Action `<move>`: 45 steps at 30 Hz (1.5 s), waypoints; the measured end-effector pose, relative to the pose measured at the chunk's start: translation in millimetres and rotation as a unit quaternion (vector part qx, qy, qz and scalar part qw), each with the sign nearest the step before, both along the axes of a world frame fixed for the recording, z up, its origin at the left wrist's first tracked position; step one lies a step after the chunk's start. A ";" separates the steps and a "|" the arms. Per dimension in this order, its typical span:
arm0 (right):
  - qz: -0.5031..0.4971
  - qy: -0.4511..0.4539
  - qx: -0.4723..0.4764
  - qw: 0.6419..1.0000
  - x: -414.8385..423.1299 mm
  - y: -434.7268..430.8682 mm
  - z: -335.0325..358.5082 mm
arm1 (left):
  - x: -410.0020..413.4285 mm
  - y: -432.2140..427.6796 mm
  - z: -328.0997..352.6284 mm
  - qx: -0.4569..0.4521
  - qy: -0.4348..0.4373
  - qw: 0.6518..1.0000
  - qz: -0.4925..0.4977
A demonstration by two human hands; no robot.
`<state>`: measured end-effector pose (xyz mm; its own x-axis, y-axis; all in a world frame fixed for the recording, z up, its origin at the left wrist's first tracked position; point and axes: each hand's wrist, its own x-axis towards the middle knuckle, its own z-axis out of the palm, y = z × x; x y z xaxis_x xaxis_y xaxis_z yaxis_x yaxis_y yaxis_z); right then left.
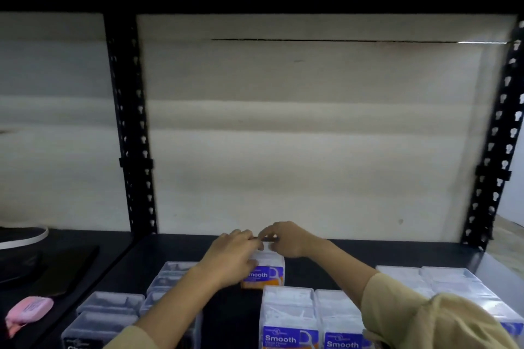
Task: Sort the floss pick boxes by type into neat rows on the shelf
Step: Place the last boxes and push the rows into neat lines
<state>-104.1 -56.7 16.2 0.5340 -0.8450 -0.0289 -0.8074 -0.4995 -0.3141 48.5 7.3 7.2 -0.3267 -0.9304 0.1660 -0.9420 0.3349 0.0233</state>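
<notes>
The box [268, 275], marked with a blue and orange "Smooth" label, stands upright on the shelf [326, 255]. It is located near mid-depth, apart from the other boxes, and is held by both hands.

The left hand [229, 256] is laid over the top left corner of the box. Its fingers are curled onto the lid, and the start of the label is covered by it. The right hand [286, 238] is placed at the rear top edge, with its fingers curled down and pinching that edge. The fingertips of the two hands nearly meet above the lid. Finer detail of either grip cannot be read because of blur.

Two white boxes [287, 317] bearing the same label are set side by side at the front, just nearer than the held box. A row of clear boxes [442, 283] is seen at the right, partly hidden by the right sleeve [397, 300]. Dark boxes [112, 303] are grouped at the left and are partly crossed by the left forearm.

A pink case [29, 310] lies on the adjoining shelf at the far left. The bay is framed by black perforated uprights [129, 122].
</notes>
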 end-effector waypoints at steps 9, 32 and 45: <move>0.018 -0.031 0.040 0.999 -9.2 -11.8 -4.1 | 7.2 -5.2 -6.0 0.023 0.011 1.000 -0.004; -0.023 -0.015 0.056 0.998 -128.3 34.5 -4.0 | -20.2 -4.3 -5.9 0.067 0.067 0.994 -0.046; 0.006 -0.008 0.049 0.999 -139.3 54.7 -6.0 | -27.6 9.8 5.5 0.106 0.050 0.990 -0.077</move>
